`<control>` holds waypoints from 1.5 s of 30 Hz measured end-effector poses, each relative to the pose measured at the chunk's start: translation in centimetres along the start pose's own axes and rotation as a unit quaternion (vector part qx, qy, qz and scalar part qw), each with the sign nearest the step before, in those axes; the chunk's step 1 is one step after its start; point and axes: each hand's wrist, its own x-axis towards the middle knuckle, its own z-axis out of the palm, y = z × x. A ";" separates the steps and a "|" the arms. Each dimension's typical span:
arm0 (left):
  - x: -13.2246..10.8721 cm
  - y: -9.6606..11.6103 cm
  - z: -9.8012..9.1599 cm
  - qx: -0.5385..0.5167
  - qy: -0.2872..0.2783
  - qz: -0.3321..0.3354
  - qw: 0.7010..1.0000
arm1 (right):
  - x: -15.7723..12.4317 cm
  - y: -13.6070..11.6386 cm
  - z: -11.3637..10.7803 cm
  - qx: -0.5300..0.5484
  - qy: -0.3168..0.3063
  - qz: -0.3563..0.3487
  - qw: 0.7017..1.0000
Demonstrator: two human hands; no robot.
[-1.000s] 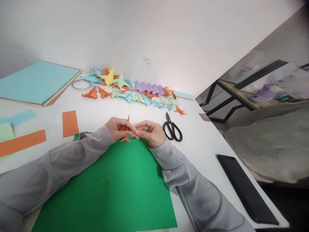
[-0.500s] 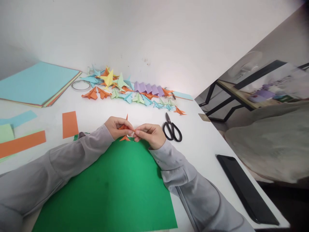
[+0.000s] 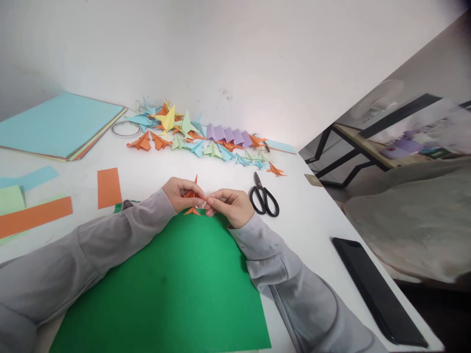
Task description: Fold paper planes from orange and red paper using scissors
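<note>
My left hand [image 3: 179, 193] and my right hand [image 3: 231, 206] meet at the far edge of a large green sheet [image 3: 169, 289] on the white table [image 3: 305, 220]. Both pinch a small orange folded paper figure [image 3: 192, 202], whose points stick out above and below the fingers. The fingers of each hand are closed on it. Grey sleeves cover both forearms, which rest on the table and the green sheet.
Black scissors [image 3: 264, 197] lie just right of my right hand. A heap of folded paper figures [image 3: 198, 137] and a tape roll [image 3: 125, 129] sit by the wall. A stack of coloured sheets [image 3: 55, 125] and orange strips [image 3: 109, 187] lie left. A black phone [image 3: 379, 289] lies near the right edge.
The hands have barely moved; my fingers shifted slightly on the orange figure. The view drifted a little.
</note>
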 end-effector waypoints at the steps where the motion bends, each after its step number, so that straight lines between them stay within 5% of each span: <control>1: 0.0 0.0 0.0 -0.003 0.004 0.001 1.000 | 0.0 0.0 0.0 -0.004 0.001 0.000 1.000; 12: 0.0 0.6 0.6 -0.014 0.020 0.018 1.000 | -0.2 0.6 0.3 -0.145 0.032 -0.081 0.986; 21: -0.4 0.6 1.6 -0.046 0.053 0.036 0.997 | -0.7 0.5 0.3 -0.372 0.121 -0.191 0.900; 31: -0.6 1.1 1.6 -0.029 0.055 0.009 0.998 | -0.6 0.8 0.1 -0.382 0.170 -0.189 0.889; 41: -0.8 0.6 1.6 -0.084 0.078 0.009 0.993 | -1.1 0.4 0.4 -0.430 0.127 -0.241 0.861; 45: -0.8 0.7 1.4 -0.083 0.069 0.013 0.994 | -1.1 0.2 0.4 -0.418 0.112 -0.234 0.870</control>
